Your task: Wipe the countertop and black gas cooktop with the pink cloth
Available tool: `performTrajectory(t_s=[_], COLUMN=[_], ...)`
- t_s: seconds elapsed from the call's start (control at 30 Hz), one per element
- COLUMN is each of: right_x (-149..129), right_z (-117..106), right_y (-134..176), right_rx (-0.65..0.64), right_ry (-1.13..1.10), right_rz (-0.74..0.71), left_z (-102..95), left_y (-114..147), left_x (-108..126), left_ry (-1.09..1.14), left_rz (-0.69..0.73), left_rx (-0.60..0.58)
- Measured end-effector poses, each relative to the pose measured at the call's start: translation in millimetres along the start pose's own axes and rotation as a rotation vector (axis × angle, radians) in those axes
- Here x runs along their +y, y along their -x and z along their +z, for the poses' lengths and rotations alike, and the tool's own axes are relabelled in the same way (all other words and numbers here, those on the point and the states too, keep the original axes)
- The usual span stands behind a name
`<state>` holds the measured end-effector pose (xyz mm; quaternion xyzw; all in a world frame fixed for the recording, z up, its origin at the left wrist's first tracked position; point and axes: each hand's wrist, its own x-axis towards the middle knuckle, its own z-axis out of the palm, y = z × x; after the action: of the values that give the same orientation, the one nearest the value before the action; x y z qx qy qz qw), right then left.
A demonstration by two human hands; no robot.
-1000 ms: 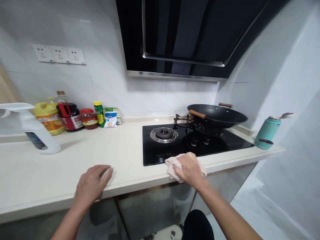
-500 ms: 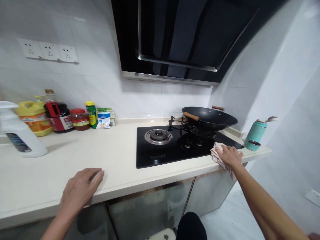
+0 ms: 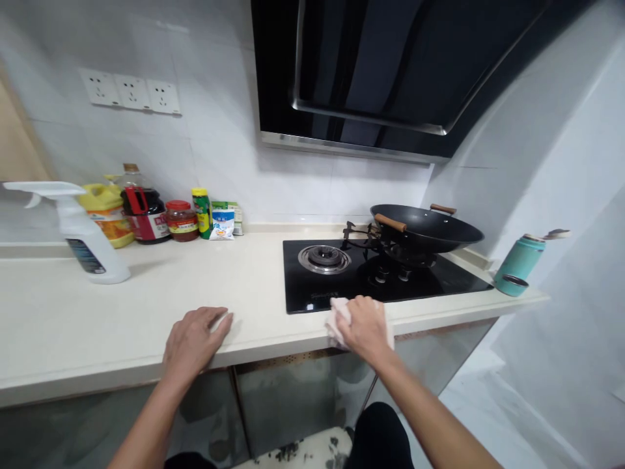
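My right hand (image 3: 364, 326) grips a pale pink cloth (image 3: 336, 324) and presses it on the counter's front edge, just in front of the black gas stove (image 3: 312, 293). Part of the cloth hangs over the edge, and the palm hides some of it. My left hand (image 3: 195, 339) rests on the white countertop (image 3: 146, 312) near its front edge, left of the stove, fingers stretched out and nothing in them. A black wok (image 3: 427, 228) with wooden handles sits on the stove's right burner. The left burner (image 3: 325, 258) is uncovered.
At the left stand a white spray bottle (image 3: 92, 241), a yellow jug (image 3: 110, 218), a dark sauce bottle (image 3: 145, 218), a red-lidded jar (image 3: 181, 221) and a green shaker (image 3: 202, 215). A turquoise container (image 3: 520, 264) stands at the right end. The range hood (image 3: 371, 71) hangs above.
My right hand has slid the cloth left along the counter's front edge, from the stove's right side to its middle. The whole view has shifted slightly; my left hand stays on the counter.
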<state>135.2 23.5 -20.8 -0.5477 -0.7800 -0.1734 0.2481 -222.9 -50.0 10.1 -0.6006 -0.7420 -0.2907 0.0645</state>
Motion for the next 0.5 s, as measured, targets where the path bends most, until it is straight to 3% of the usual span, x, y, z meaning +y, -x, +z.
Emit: performTrajectory(t_s=[0.13, 0.27, 0.4, 0.5], right_x=[-82.4, -120.7, -103.6, -62.4], right_z=[8.0, 10.5, 1.0, -9.0], right_y=[-6.4, -15.2, -49.8, -93.2], right_rx=[0.018, 0.009, -0.066, -0.071], right_ry=[-0.141, -0.207, -0.303, -0.208], right_rz=[-0.175, -0.337, -0.345, -0.196], left_z=[1.7, 6.4, 8.6, 8.4], left_y=[-0.2, -1.3, -4.1, -6.5], left_x=[-5.2, -14.0, -21.3, -24.5], left_ry=[0.008, -0.028, -0.026, -0.02], left_rz=[0.007, 0.023, 0.036, 0.047], left_rx=[-0.013, -0.049, -0.073, -0.079])
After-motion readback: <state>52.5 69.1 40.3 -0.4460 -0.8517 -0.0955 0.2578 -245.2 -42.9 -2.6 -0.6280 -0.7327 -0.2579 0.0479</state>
